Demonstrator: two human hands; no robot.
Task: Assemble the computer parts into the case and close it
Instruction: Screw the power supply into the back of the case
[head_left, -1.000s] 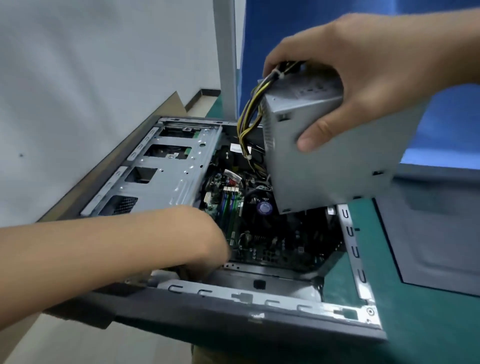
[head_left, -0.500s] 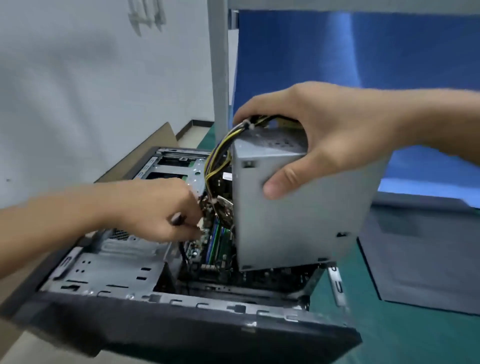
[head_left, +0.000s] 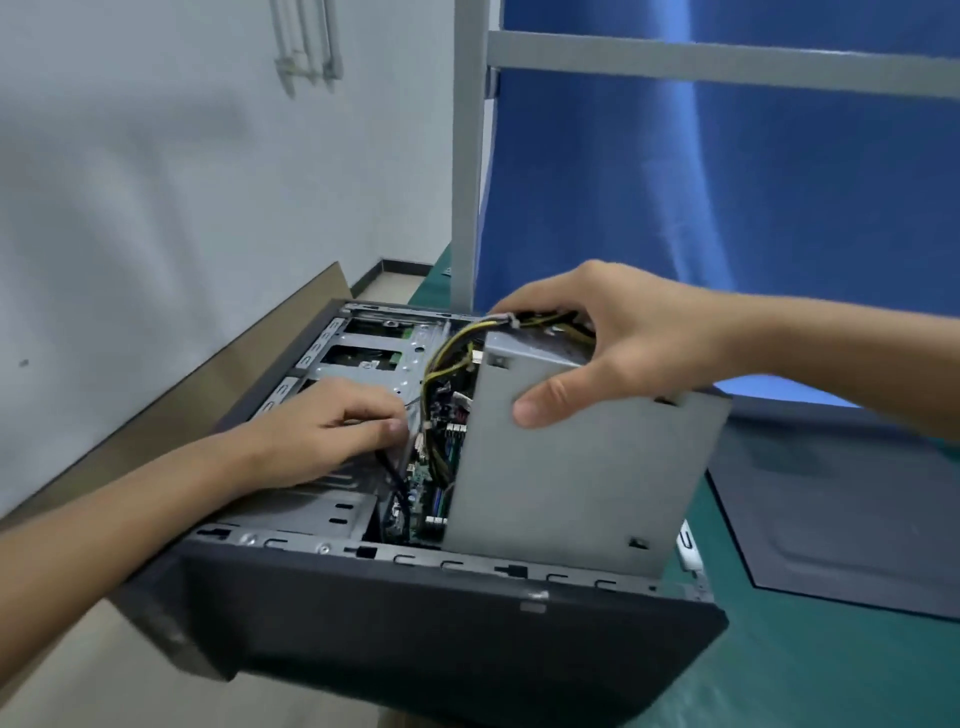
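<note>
An open black computer case (head_left: 415, 623) lies on its side on the green mat. My right hand (head_left: 613, 353) grips the grey power supply (head_left: 571, 483) by its top end, thumb on its flat side, and holds it tilted over the right half of the case. Yellow and black cables (head_left: 447, 358) run from its top into the case. My left hand (head_left: 337, 426) rests on the silver drive cage (head_left: 374, 364), its fingers curled at the cage edge around a black cable (head_left: 397, 488). The motherboard (head_left: 431, 488) shows between cage and power supply.
The dark grey side panel (head_left: 841, 519) lies flat on the green mat (head_left: 779, 675) to the right. A grey frame post (head_left: 467, 156) and a blue curtain stand behind the case. A white wall and a cardboard sheet (head_left: 208, 395) are on the left.
The power supply has come down toward the right side of the case. My left hand has moved up from the case's near edge to the drive cage edge and taken the black cable.
</note>
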